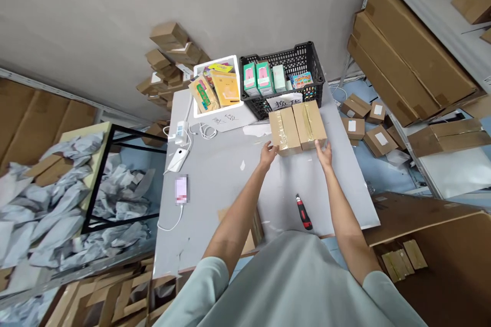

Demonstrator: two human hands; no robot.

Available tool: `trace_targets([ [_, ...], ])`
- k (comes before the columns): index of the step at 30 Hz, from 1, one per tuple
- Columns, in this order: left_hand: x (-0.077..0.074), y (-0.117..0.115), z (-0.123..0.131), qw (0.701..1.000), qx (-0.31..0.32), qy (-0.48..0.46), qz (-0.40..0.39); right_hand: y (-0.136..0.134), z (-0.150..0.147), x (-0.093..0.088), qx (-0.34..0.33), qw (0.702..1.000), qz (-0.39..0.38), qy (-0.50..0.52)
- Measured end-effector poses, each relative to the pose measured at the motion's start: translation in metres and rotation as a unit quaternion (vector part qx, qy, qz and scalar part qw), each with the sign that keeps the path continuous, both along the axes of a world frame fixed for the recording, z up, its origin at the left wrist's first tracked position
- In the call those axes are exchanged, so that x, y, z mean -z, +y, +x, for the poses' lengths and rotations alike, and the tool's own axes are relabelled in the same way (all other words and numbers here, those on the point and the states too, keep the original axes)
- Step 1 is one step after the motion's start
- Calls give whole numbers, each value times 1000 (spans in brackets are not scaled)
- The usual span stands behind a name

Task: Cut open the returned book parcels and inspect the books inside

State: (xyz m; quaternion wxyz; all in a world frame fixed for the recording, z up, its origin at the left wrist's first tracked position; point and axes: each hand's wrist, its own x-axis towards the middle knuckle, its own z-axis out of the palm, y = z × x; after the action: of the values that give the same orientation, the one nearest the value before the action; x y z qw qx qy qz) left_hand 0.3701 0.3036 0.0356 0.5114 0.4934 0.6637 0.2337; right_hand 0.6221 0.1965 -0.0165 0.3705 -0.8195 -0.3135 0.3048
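Observation:
Two small cardboard boxes stand side by side on the table, each with a strip of clear tape along its top. My left hand [269, 154] is at the near left corner of the left cardboard box [290, 135], its thumb toward the front face. At the other end, my right hand [324, 154] holds the near right corner of the right cardboard box [311, 121], thumb on the front and fingers along the side. Between my forearms lies a red and black utility knife [304, 212].
Behind the boxes stands a black plastic crate [284, 56] with green and white cartons. Left of it is a white foam box [238, 79] of packets. A phone [182, 189], power strip [178, 160] and cables lie leftward. A large open carton [433, 214] stands right.

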Motion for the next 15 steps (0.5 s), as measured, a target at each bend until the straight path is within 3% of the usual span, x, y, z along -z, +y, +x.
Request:
trace_targets([
  [2,-1,-27,-11,1000,0,0,13,-39,-27,7,6,997,-80,22],
  [4,-1,-63,-34,999,13,13,41,-86,-60,13,-66,987,-142,26],
  [9,-1,-159,-138,964,108,156,184,-197,-133,18,-158,956,-245,13],
  [12,2,-195,-206,951,110,230,173,-236,-158,17,-199,933,-297,-34],
  [15,11,-210,-252,950,118,263,123,-247,-171,16,-215,920,-319,-69],
])
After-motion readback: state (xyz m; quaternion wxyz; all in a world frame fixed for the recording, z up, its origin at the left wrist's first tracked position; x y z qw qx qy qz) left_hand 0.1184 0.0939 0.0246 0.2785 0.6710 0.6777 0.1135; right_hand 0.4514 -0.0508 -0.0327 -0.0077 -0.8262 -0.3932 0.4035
